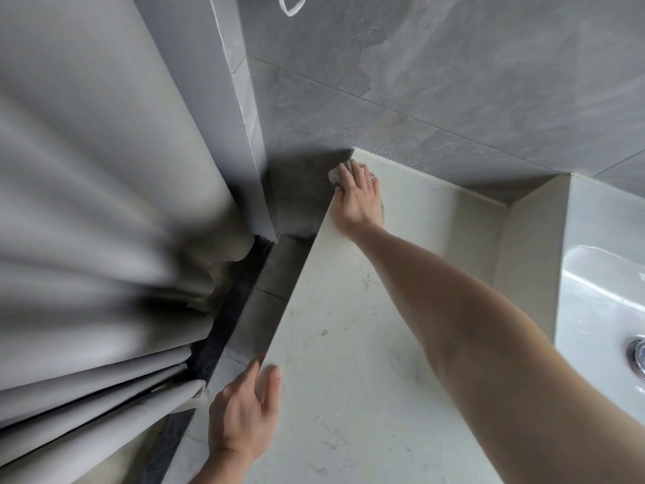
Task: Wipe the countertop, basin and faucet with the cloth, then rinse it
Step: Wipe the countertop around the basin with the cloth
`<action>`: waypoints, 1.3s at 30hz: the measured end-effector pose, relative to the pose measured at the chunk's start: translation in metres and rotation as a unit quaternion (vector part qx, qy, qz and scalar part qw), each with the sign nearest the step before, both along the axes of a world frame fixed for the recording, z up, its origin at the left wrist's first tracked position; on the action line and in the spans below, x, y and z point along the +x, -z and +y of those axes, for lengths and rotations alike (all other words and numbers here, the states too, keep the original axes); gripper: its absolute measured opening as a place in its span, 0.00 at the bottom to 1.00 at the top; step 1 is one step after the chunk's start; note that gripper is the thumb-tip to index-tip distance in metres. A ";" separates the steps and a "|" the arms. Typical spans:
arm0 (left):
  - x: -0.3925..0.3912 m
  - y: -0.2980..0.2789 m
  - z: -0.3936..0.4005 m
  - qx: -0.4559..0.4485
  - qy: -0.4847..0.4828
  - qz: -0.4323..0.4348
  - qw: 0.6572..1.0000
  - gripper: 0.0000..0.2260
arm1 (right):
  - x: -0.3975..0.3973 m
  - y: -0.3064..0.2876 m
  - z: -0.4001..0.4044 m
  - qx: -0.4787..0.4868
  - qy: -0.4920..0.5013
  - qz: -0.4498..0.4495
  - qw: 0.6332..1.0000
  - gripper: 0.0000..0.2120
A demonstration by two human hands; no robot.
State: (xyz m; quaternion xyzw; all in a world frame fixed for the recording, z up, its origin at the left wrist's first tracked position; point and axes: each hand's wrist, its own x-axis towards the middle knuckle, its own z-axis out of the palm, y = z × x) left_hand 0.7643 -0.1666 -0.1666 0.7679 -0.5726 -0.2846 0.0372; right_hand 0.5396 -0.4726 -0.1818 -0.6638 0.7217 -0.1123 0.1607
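Pale marbled stone tabletop (349, 361), mottled with faint smears, runs from the near edge to the far corner against grey wall tiles (453, 82). Right hand (357, 195): arm stretched out across the tabletop, palm down, fingers extended flat over the cloth (335, 173), pressing it onto the surface at the far left corner, next to the wall. Cloth is a small light wad, mostly covered by the hand; only a bit shows past the fingertips and at the hand's left side. Left hand (244, 413): rests at the near left edge of the tabletop, thumb on the top surface, fingers wrapped over the edge and mostly out of sight; it holds the edge and nothing else. White basin (600, 291) sits at the right, glossy, with a metal drain fitting (638, 356) partly cut off by the frame. Grey curtain (104, 204) hangs in folds at left, blurred. Water droplets speckle the wall tile just above the corner.
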 end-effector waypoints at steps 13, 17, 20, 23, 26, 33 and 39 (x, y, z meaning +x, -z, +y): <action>-0.002 -0.007 -0.002 0.004 -0.019 0.009 1.000 0.34 | -0.162 0.023 0.068 -0.065 0.282 0.087 0.953 0.28; -0.001 -0.006 -0.002 0.008 -0.011 0.009 1.000 0.34 | -0.155 0.022 0.061 -0.052 0.363 0.081 0.927 0.30; -0.001 -0.005 -0.002 0.008 -0.007 0.004 1.000 0.33 | -0.126 0.017 0.040 -0.036 0.406 0.041 0.912 0.34; -0.001 -0.005 -0.001 0.010 -0.012 0.000 1.000 0.31 | -0.086 0.012 0.023 -0.019 0.362 0.040 0.931 0.35; -0.001 -0.005 0.000 0.008 -0.011 0.000 1.000 0.29 | -0.042 0.008 0.012 0.023 0.238 0.045 0.970 0.34; -0.002 -0.006 0.000 -0.005 -0.009 -0.003 1.000 0.26 | 0.005 0.004 0.019 -0.015 0.023 0.020 0.999 0.29; -0.005 -0.007 0.000 0.010 -0.017 -0.007 1.000 0.29 | -0.038 0.003 0.048 -0.027 -0.135 0.022 0.990 0.26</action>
